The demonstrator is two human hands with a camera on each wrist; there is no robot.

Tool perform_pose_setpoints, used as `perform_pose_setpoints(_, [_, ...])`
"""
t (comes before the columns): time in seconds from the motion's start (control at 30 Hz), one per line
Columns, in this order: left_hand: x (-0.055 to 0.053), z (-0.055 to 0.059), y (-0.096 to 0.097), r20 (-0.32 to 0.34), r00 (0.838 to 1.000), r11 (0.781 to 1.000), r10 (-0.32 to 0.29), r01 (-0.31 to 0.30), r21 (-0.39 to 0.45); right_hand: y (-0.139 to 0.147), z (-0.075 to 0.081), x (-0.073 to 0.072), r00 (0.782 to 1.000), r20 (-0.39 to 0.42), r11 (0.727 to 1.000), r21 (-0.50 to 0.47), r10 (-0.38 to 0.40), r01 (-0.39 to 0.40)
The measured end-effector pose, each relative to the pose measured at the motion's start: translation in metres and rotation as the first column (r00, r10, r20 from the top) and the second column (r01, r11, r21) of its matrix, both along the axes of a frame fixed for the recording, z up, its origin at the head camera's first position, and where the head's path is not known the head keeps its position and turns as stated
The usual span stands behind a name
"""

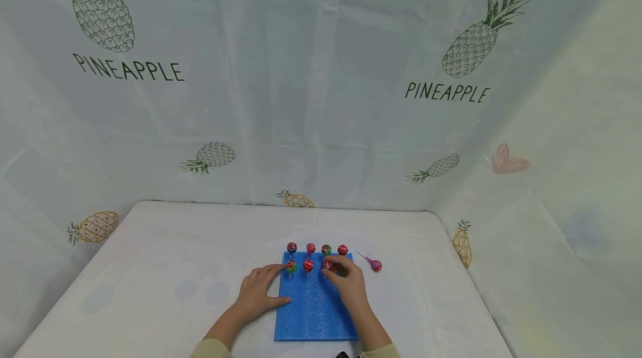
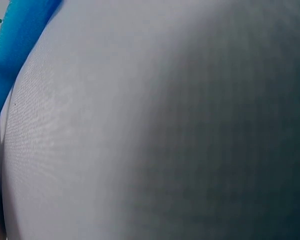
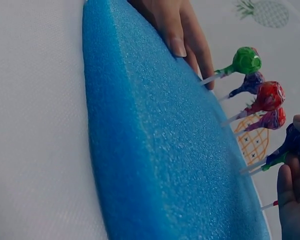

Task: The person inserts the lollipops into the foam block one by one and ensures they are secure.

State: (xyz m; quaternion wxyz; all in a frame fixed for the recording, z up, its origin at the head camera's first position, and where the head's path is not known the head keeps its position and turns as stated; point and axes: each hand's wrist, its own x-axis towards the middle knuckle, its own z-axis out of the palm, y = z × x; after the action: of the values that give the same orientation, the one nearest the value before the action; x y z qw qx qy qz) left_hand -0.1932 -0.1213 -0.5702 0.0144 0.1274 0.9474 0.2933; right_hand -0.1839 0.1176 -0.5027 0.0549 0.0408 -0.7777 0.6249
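A blue foam board (image 1: 313,308) lies on the table with wrapped lollipops standing in it on white sticks. My right hand (image 1: 349,285) pinches the head of a dark blue and red lollipop (image 3: 293,142) between thumb and fingers, its stick down at the foam. My left hand (image 1: 257,293) rests at the board's left edge, thumb spread over the foam and fingertips beside a green lollipop (image 1: 291,266). A red lollipop (image 1: 308,265) stands between the hands. Behind them runs a back row of several more, including a purple-blue lollipop (image 1: 292,247) and a red one at the right end.
To the right of the board, a pink-purple lollipop (image 1: 376,265) lies on its side on the white-covered table (image 1: 426,302). A pale curtain (image 1: 311,96) printed with pineapples hangs behind the table and along its sides. The left wrist view mostly shows pale, blurred cloth.
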Motion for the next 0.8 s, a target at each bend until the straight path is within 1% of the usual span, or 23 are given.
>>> perform_pose_setpoints(0.2, [-0.001,0.000,0.000,0.003,1.000,1.000,0.001,-0.001,-0.004,-0.002,-0.003,0.000,0.999,0.030,0.999,-0.023,-0.025,0.026])
perform_pose_setpoints(0.37, [-0.001,0.000,0.000,0.001,1.000,1.000,-0.001,0.001,-0.002,-0.005,-0.004,0.001,0.996,0.064,0.997,-0.020,-0.069,0.070])
perform_pose_setpoints(0.4, [-0.001,0.000,0.000,0.002,1.000,1.000,-0.001,0.001,-0.003,-0.004,-0.010,-0.001,0.995,0.066,0.997,-0.019,-0.077,0.078])
perform_pose_setpoints(0.47, [-0.001,0.000,0.000,0.006,1.000,1.000,0.002,-0.002,-0.002,-0.005,-0.011,-0.002,0.994,0.069,0.996,-0.003,-0.089,0.089])
perform_pose_setpoints(0.6, [0.000,0.001,0.000,0.007,1.000,1.000,0.004,-0.004,0.004,-0.002,-0.032,-0.011,0.992,0.080,0.995,-0.015,-0.098,0.100])
perform_pose_setpoints(0.63, [0.000,0.001,0.000,0.007,1.000,1.000,0.005,-0.005,0.006,-0.003,-0.032,-0.011,0.991,0.086,0.995,-0.016,-0.101,0.102])
perform_pose_setpoints(0.7, [0.000,0.001,0.000,0.004,1.000,1.000,0.004,-0.004,0.006,-0.001,-0.044,-0.016,0.991,0.087,0.994,-0.030,-0.106,0.109])
perform_pose_setpoints(0.8, [0.000,0.001,0.000,0.002,1.000,1.000,0.004,-0.004,0.002,-0.002,-0.048,-0.017,0.991,0.075,0.993,-0.022,-0.115,0.117])
